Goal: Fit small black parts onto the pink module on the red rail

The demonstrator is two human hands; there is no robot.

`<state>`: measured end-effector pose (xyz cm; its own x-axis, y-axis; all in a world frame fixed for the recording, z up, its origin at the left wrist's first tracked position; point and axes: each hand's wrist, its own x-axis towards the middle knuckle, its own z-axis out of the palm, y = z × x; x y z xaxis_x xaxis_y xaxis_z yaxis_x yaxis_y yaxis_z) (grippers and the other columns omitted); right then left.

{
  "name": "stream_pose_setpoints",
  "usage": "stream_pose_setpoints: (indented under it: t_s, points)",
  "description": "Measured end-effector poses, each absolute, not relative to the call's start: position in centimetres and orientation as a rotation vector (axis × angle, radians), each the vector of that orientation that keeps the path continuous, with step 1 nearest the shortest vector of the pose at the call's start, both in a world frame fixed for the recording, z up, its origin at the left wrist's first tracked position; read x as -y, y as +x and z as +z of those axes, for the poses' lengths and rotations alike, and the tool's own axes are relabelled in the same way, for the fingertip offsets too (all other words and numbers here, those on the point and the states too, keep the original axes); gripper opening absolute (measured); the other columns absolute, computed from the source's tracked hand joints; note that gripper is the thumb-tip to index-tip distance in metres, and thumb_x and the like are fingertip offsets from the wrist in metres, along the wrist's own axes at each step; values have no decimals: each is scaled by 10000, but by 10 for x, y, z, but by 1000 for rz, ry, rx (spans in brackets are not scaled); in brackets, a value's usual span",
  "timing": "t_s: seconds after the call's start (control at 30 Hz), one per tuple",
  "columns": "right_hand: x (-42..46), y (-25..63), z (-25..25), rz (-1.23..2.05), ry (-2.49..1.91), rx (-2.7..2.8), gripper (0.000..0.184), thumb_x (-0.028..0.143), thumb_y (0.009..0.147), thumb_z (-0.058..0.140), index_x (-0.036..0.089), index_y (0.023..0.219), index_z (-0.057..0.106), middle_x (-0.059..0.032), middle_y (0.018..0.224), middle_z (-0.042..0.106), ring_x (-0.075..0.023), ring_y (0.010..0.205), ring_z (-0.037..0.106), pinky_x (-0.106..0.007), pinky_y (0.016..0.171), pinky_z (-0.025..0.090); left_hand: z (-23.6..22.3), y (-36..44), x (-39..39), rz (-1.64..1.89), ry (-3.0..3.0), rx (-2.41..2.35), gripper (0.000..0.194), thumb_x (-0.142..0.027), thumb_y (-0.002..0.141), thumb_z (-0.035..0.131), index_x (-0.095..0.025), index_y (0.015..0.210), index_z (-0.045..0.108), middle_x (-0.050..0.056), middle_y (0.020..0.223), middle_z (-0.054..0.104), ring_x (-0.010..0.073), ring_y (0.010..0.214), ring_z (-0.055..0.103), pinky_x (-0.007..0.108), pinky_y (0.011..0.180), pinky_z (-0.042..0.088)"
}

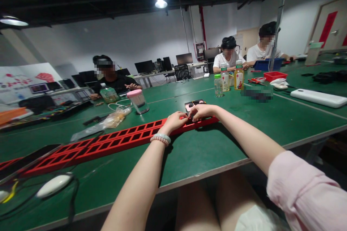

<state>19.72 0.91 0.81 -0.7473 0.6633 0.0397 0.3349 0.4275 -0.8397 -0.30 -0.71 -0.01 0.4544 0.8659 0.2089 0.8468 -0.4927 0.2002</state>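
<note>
A long red rack (126, 143) with two rows of square slots runs from the left edge of the green table to in front of me. Over its right end, my left hand (175, 121) bends its fingers together at the slots, the tips close to my right hand. My right hand (202, 112) is curled in a pinch over the same end; a small dark piece appears at its fingertips, too small to name. Just behind my hands lies a pinkish box (190, 105) with black pieces on it, partly covered by my right hand.
A pink-lidded jar (138, 101), plastic bag (115, 118) and tablet-like device (29, 160) stand or lie leftward; a white mouse (54, 186) is near the front. Bottles (238, 75), a red tray (275, 76) and a white power bank (318, 98) are rightward. Several people sit across the table.
</note>
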Motion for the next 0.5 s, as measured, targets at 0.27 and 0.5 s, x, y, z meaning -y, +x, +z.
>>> stream_pose_setpoints:
  t_s: [0.27, 0.5]
  points:
    - [-8, 197, 8, 1109, -846, 2410, 307, 288, 596, 730, 145, 865, 691, 13, 689, 640, -108, 605, 564, -189, 525, 416, 0, -1, 9, 428, 2592, -1579, 384, -500, 786, 473, -225, 910, 711, 42, 1052, 667, 238, 989, 589, 287, 890, 435]
    - [-1, 197, 16, 649, -891, 2488, 349, 322, 595, 757, 170, 905, 709, -17, 877, 671, -153, 786, 589, -214, 663, 415, -2, 1, 7, 403, 2635, -1554, 401, -499, 806, 443, -226, 957, 695, 43, 1075, 656, 224, 1002, 585, 276, 911, 420]
